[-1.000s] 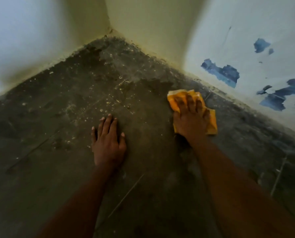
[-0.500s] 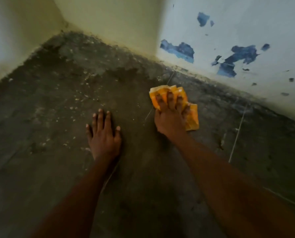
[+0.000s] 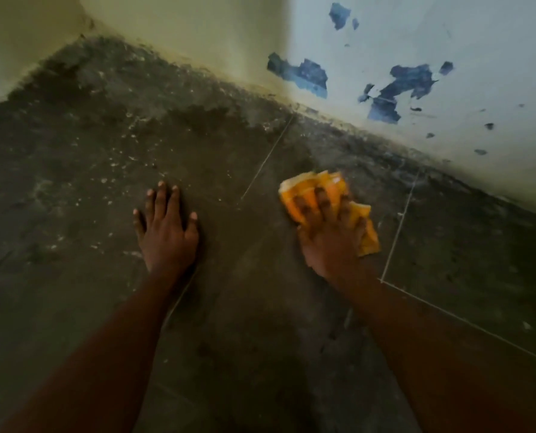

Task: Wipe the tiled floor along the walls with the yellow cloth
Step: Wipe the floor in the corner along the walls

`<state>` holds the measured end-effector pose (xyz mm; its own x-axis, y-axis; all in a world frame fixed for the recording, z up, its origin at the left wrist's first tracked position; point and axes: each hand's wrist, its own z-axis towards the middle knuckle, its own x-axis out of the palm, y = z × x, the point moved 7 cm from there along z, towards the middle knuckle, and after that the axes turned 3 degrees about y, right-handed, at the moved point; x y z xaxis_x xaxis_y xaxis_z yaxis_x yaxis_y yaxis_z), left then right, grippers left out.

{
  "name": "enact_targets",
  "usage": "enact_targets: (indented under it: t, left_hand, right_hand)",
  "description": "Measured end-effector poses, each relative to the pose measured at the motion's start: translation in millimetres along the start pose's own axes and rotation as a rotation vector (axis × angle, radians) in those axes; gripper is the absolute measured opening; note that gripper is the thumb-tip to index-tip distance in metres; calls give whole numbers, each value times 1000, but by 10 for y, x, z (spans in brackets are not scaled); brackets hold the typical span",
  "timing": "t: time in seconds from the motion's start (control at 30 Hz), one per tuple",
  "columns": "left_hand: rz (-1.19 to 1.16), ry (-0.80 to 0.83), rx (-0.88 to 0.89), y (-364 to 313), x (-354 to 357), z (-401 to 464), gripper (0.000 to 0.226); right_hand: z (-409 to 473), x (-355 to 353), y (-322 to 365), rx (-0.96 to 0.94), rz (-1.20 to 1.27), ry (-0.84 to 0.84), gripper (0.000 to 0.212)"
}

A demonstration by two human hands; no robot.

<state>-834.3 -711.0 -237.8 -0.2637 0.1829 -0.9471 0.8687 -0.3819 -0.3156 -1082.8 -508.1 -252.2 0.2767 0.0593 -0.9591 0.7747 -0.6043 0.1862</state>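
Note:
The yellow cloth (image 3: pixel 304 192) lies crumpled on the dark tiled floor (image 3: pixel 235 323), a short way from the right wall. My right hand (image 3: pixel 332 235) presses flat on it, fingers spread over the fabric, so much of the cloth is hidden under the palm. My left hand (image 3: pixel 167 229) rests flat on the bare floor to the left of the cloth, fingers apart and holding nothing. Pale grout lines run between the tiles near both hands.
A cream wall (image 3: pixel 179 29) meets a white wall with blue peeled patches (image 3: pixel 410 85) at a jutting corner ahead. A second cream wall (image 3: pixel 14 48) closes the far left corner. Pale specks and dark grime cover the floor along the walls.
My right hand has slid the cloth back toward me and to the right along the white wall. The view has swung right, and my left hand has stayed planted on the floor.

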Motion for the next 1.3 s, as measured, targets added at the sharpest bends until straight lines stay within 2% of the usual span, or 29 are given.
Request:
enact_targets:
  t: [0.07,0.13,0.2,0.23,0.27,0.3,0.37,0.43,0.47,0.53,0.6,0.67,0.7,0.77,0.83,0.9,0.97,1.07,1.13,1.17,1.3]
  left_hand:
    - [-2,-7,0,-6,-4,-7,68]
    - [-11,-10,-1,7,4,-2,67]
    - [-18,-14,13,2,8,-26,69]
    - [-25,-15,25,-11,4,-45,71]
    - [-31,-8,50,-34,2,-54,72]
    - [-30,7,95,-74,9,-57,74]
    - [-7,63,208,-153,54,-82,76]
    - [8,105,269,-196,88,-97,77]
    - [16,107,273,-199,88,-105,77]
    - [17,91,270,-194,78,-93,77]
    - [1,87,266,-180,89,-88,78]
    - [-6,89,263,-143,102,-82,79]
    - [-12,86,268,-151,115,-100,78]
    - [-20,69,284,-156,113,-96,77]
    - [-27,58,285,-151,105,-91,77]
    - [-18,57,279,-139,110,-95,78]
    - [-14,57,276,-139,102,-96,77]
    - [-28,49,276,-127,80,-95,75]
    - [-40,44,282,-122,77,-89,73]
    - [-43,44,285,-122,77,-92,73]
    - [-51,34,296,-137,81,-92,73]
  right_hand:
    - [-468,106,253,-205,-101,-41,66]
    - [-1000,190,341,-423,-135,-3,68]
    - [-1341,163,168,-594,-145,63,70]
    - [-1394,151,-9,-635,-173,44,70]
    - [-1358,145,-232,-606,-193,27,69]
    - [-1224,126,-468,-501,-188,5,68]
    - [-868,7,-829,-158,-104,-39,66]
    - [-601,-29,-797,78,-14,-23,65]
    - [-563,2,-635,111,-2,2,66]
    - [-717,74,-186,-17,-25,-28,69]
    - [-1132,162,142,-285,-57,-46,71]
    - [-1403,180,136,-481,-56,-17,72]
    - [-1388,162,15,-497,-68,-10,73]
    - [-1135,140,-273,-325,-68,-30,69]
    - [-713,20,-521,-10,-3,-107,61]
    - [-310,-43,-578,225,110,-84,60]
    - [-111,-82,-403,248,140,-50,63]
    - [-266,-45,-158,33,31,-53,66]
    - [-560,40,-255,-56,-21,-65,66]
    - [-700,68,-390,-36,-30,-66,65]
    - [-706,-40,-1025,286,0,-120,63]
